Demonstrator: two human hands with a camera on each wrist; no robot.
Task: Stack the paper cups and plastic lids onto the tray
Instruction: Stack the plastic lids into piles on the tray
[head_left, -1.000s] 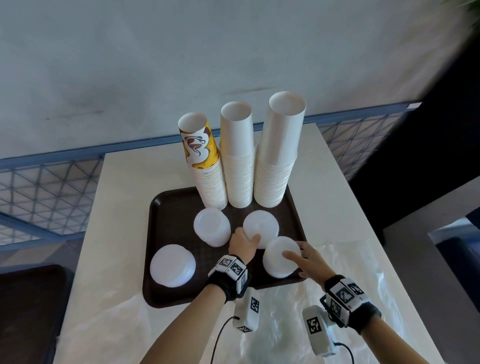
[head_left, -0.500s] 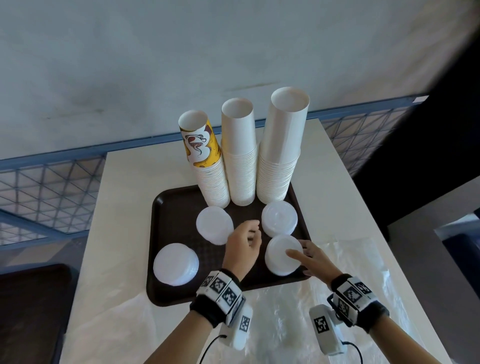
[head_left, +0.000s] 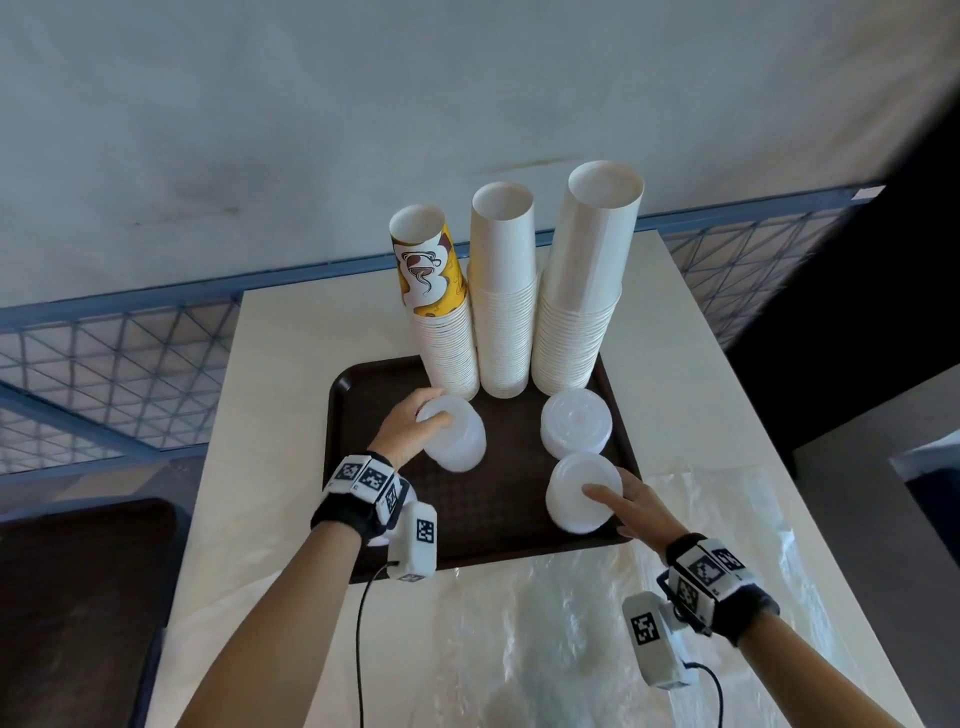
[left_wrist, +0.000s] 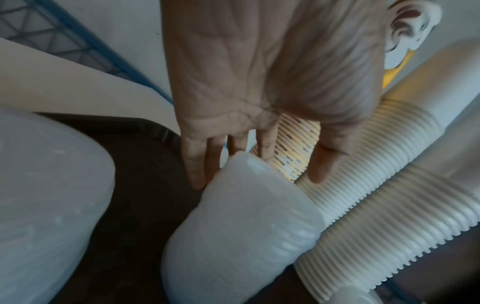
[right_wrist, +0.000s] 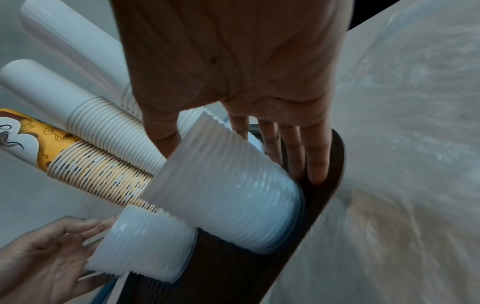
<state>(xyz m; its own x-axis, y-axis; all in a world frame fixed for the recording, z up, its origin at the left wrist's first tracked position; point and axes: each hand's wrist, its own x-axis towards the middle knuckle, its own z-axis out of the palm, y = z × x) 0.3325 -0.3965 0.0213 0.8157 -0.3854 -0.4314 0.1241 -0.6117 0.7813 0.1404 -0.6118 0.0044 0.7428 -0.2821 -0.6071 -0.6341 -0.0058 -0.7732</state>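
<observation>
We see a dark tray (head_left: 358, 395) on the pale worktop (head_left: 280, 338), with three tall cup stacks along its twelve o'clock edge: a printed cup stack (head_left: 441, 317) at eleven, a plain middle cup stack (head_left: 505, 296) at twelve and the tallest cup stack (head_left: 584, 291) at one. Our left hand (head_left: 410, 428) reaches to the lid stack (head_left: 457, 434) just in front of the printed cups; the grip reads as released, fingers fairly straight and touching the stack's top and far side rather than wrapped round it. Our right hand (head_left: 631, 506) lies against the near lid stack (head_left: 584, 491) at the tray's five o'clock corner, index finger stretched across its top and the other fingers straight down its outer side, so that grip is released too. A third lid stack (head_left: 576, 428) sits at three o'clock, just beside the tallest cups. In the left wrist view a fourth lid stack (left_wrist: 49, 205) shows at the tray's nine o'clock side. Clear plastic film (head_left: 519, 639) covers the worktop at six o'clock. We judge the task nearly done, with only tidying left. The risk is a sideways nudge: the left stack stands close against the printed cups, and pushing it toward twelve could tip that leaning column. The near stack sits close to the tray rim, so an outward push might spill lids onto the film.
</observation>
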